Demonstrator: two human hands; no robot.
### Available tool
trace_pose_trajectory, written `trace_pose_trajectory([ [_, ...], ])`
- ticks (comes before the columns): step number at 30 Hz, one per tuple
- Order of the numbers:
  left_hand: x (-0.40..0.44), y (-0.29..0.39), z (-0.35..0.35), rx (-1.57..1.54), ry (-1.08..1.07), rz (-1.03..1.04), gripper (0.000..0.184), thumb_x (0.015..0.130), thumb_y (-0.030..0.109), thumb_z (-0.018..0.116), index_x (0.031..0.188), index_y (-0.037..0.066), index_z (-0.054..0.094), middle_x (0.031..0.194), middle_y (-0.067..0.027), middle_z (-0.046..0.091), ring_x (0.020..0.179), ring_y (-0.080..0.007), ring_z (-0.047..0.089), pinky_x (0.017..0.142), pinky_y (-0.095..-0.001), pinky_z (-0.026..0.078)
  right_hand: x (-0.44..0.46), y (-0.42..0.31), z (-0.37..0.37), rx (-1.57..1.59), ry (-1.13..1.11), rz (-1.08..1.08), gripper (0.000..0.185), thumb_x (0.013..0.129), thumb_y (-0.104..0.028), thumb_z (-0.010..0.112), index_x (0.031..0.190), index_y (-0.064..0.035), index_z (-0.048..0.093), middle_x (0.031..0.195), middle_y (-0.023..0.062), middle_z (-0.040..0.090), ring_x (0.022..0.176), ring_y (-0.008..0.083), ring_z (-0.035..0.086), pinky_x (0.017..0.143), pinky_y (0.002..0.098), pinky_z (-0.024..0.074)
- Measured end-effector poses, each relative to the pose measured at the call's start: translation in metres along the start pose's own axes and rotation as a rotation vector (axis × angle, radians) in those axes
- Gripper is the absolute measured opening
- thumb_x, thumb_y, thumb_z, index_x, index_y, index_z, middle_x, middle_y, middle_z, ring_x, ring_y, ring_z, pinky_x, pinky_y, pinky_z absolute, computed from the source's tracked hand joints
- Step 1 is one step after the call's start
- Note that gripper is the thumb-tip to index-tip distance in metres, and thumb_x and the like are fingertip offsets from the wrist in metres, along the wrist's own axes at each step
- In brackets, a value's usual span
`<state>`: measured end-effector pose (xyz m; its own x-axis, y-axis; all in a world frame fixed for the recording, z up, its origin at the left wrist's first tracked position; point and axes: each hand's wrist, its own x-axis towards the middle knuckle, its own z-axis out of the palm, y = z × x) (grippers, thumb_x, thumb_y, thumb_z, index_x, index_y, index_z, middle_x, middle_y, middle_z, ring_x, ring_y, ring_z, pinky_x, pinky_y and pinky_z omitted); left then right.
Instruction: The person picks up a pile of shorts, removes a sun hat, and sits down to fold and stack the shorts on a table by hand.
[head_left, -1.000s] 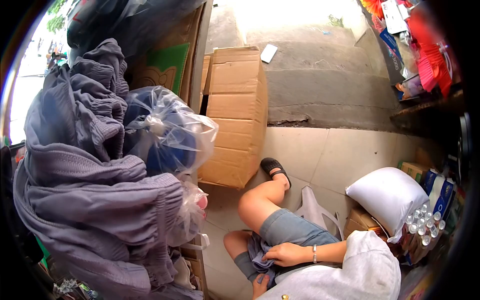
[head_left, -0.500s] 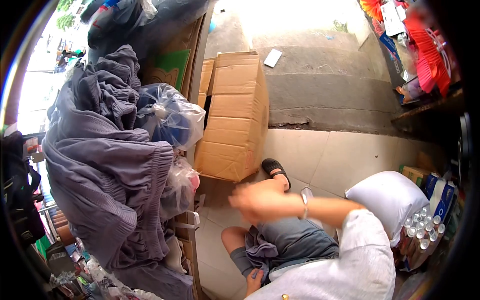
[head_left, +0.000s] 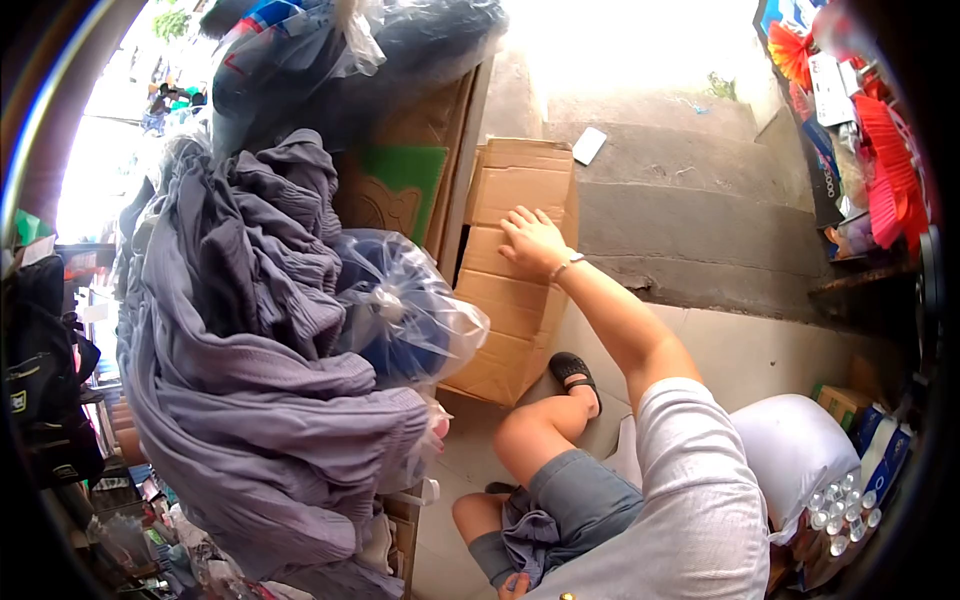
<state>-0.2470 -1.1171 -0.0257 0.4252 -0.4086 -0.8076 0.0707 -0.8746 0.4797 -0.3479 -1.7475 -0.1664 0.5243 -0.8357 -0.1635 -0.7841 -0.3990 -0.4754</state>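
My right hand [head_left: 532, 243], a bracelet at its wrist, is stretched out over the top of a brown cardboard box [head_left: 515, 320]. Its fingers are apart and it holds nothing; it looks laid on the cardboard. At the lower edge, only the fingers of my left hand [head_left: 514, 586] show, closed on a small grey-purple cloth [head_left: 530, 532] that lies over my lap. To the left, a large heap of grey-purple garments [head_left: 260, 420] with ribbed, gathered edges is piled up high.
Beside the heap is a clear plastic bag [head_left: 415, 315] with something dark blue inside. A white card-like object [head_left: 590, 146] lies on the concrete step [head_left: 690, 230]. At right are a stuffed white sack [head_left: 795, 440], several clear bottles [head_left: 838, 515] and red fan-like items [head_left: 895, 170].
My right hand has moved from above my lap, where it was blurred, forward onto the box. My left hand stays at the cloth. The view has shifted, so things appear lower and further right.
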Motion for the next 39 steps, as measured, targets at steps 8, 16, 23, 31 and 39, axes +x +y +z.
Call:
trace_pose_trajectory([
  [8,0.001,-0.006,0.002,-0.002,0.013,0.003,0.035,0.09,0.034,0.066,0.068,0.008,0.055,0.062,0.0058,0.048,0.059,-0.0063,0.039,0.053,-0.0274,0.032,-0.022,0.007,0.034,-0.152,0.337,-0.078,0.061,0.089,-0.04,0.053,0.141,-0.0123,0.043,0.152,0.0127,0.033,0.145,0.0282,0.021,0.119,0.043,0.0119],
  [16,-0.006,-0.03,-0.001,-0.042,0.057,0.066,0.036,0.09,0.033,0.066,0.067,0.008,0.054,0.061,0.0061,0.047,0.058,-0.0062,0.038,0.052,-0.0276,0.031,-0.163,-0.003,0.081,0.054,0.416,-0.051,0.067,0.089,-0.037,0.057,0.146,-0.0101,0.034,0.154,0.0171,0.026,0.145,0.0318,0.017,0.118,0.0475,0.0111],
  [23,-0.011,-0.022,-0.005,-0.023,0.061,0.209,0.032,0.089,0.03,0.068,0.07,0.006,0.057,0.062,0.0048,0.049,0.059,-0.0068,0.041,0.053,-0.0265,0.034,-0.382,-0.042,0.112,0.851,-0.666,0.532,0.068,0.1,-0.048,0.036,0.151,-0.0055,0.023,0.157,0.0171,0.018,0.145,0.0307,0.015,0.117,0.0441,0.0125],
  [31,-0.024,0.034,-0.01,0.09,0.222,0.555,0.032,0.087,0.031,0.073,0.08,0.001,0.062,0.064,0.0026,0.055,0.06,-0.0072,0.048,0.054,-0.0256,0.04,-0.361,-0.132,0.021,1.079,-0.368,-0.287,0.067,0.089,-0.032,0.065,0.14,0.0004,0.038,0.142,0.0215,0.042,0.133,0.0336,0.039,0.111,0.0402,0.0307],
  [39,-0.086,0.032,-0.034,-0.012,0.405,0.665,0.036,0.082,0.035,0.077,0.081,0.002,0.062,0.063,-0.0021,0.055,0.06,-0.0091,0.049,0.055,-0.0259,0.041,-0.387,-0.263,0.039,0.669,-0.738,-1.082,0.059,0.076,-0.034,0.075,0.124,-0.0059,0.057,0.116,0.0139,0.061,0.112,0.0306,0.055,0.096,0.0419,0.039],
])
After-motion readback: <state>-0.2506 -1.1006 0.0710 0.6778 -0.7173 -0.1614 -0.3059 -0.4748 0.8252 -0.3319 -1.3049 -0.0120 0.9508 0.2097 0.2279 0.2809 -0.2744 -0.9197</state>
